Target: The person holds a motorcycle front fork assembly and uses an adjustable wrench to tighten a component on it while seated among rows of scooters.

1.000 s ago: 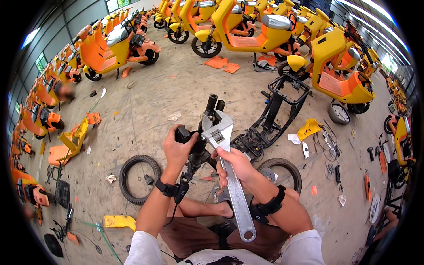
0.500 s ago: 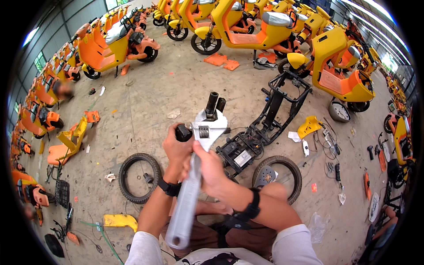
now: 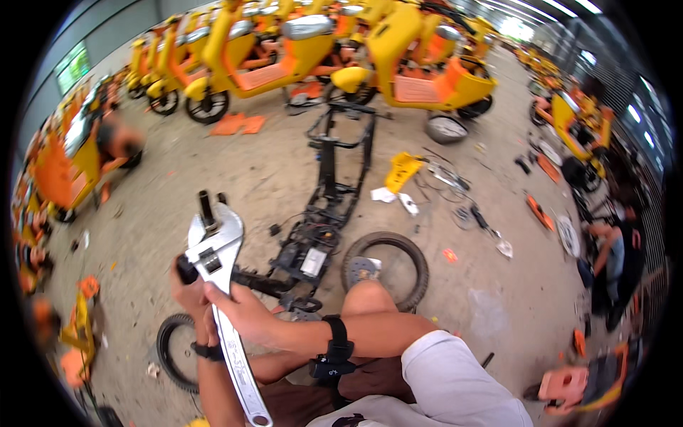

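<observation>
A large silver adjustable wrench (image 3: 229, 341) slants up from my lap, gripped around its upper handle by my right hand (image 3: 245, 314). Its jaws are around or against a dark metal part with short tube ends (image 3: 206, 208); which of the two I cannot tell. My left hand (image 3: 188, 293) is closed around a black piece just left of the wrench head, seemingly the same part, though the wrench covers the join. Beyond my hands, a stripped black scooter frame (image 3: 324, 192) lies on the floor.
A tire (image 3: 420, 260) lies to the right around my foot, another tire (image 3: 165, 349) to the left. A yellow panel (image 3: 403, 171) and cables (image 3: 455, 174) lie past the frame. Yellow scooters (image 3: 284, 60) stand in rows behind. A person (image 3: 615, 263) sits at the far right.
The view has turned right, so the floor and scooters shift left in the picture. My hands, wrench and dark part now appear further left and slightly lower, both grips kept.
</observation>
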A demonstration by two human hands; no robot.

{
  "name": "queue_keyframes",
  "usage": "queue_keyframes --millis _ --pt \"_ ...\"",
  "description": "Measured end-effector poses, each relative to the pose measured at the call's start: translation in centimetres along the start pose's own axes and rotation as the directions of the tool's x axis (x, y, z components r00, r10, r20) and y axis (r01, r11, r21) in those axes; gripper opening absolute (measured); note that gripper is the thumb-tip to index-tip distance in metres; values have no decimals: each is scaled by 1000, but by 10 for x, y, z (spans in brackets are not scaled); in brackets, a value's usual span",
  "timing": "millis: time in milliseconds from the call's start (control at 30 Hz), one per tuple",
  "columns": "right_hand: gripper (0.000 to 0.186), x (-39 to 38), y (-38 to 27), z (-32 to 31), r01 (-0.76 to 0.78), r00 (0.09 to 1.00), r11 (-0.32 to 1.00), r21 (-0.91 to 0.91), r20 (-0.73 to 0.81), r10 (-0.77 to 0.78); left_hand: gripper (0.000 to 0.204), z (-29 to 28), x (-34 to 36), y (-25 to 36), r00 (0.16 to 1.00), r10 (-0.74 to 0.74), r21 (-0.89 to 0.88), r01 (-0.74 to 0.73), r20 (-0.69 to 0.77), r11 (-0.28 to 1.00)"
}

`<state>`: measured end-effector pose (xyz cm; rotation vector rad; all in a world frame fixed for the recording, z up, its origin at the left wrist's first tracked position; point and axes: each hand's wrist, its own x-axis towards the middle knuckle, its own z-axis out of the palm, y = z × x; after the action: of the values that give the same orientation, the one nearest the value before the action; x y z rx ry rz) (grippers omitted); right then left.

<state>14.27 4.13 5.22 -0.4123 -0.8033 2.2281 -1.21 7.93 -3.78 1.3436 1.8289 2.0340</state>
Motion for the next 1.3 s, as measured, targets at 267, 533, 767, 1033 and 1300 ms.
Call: queue_keyframes --millis 267,533,767,1033,1300 --pt "38 -54 -99 -24 332 942 941 65 -60 -329 33 20 0 21 993 119 256 -108 -27 961" --pt "44 -195 -216 -100 503 714 823 -262 -410 -567 42 -21 16 17 991 61 298 -95 120 950" --pt "41 -373 -178 -261 -223 245 621 -752 -660 -711 65 -37 37 -3 871 -80 201 -21 484 979" --pt "39 -487 39 -397 -798 -127 532 -284 -783 -609 72 -55 55 27 715 -250 330 28 653 944" --pt "53 -482 187 -422 -868 -233 497 -1 -883 -408 70 -55 59 21 736 -213 354 -38 642 935"
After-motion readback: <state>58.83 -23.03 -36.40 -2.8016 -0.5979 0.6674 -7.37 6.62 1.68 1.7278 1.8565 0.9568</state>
